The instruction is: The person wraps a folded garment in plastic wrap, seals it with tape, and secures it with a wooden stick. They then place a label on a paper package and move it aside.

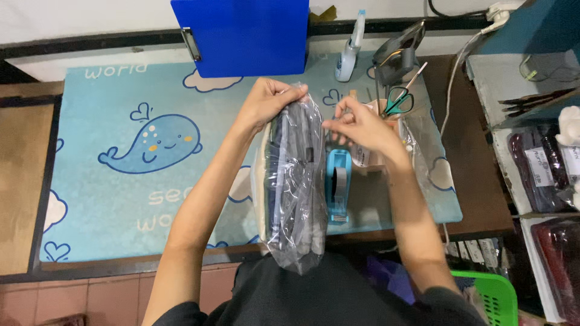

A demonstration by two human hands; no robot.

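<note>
A clear plastic bag [296,193] held a stack of folded dark grey and navy fabric, with a pale cream layer showing along its left edge. The bag was long and narrow, glossy and wrinkled, and ran from the far end at the hands down toward the person's body, where its near end hung over the dark shirt.

The left hand [269,102] gripped the bag's far end, fingers curled over the top and closed on plastic and fabric together, so the bulk of the bag lay below and nearer than that grip. The right hand [362,125] sat just to the right of the same end, its fingertips pinched narrowly together at the bag's upper right edge; whether they held plastic or something smaller could not be told.

Both forearms reached forward from the body, elbows apart, wrists angled inward toward each other.

Just below the right hand stood a light blue tape dispenser [338,184]. Beyond it a cup held green-handled scissors [399,101]. Under everything lay a blue whale-print mat [121,181], with a blue folder [241,36] beyond the left hand.
</note>
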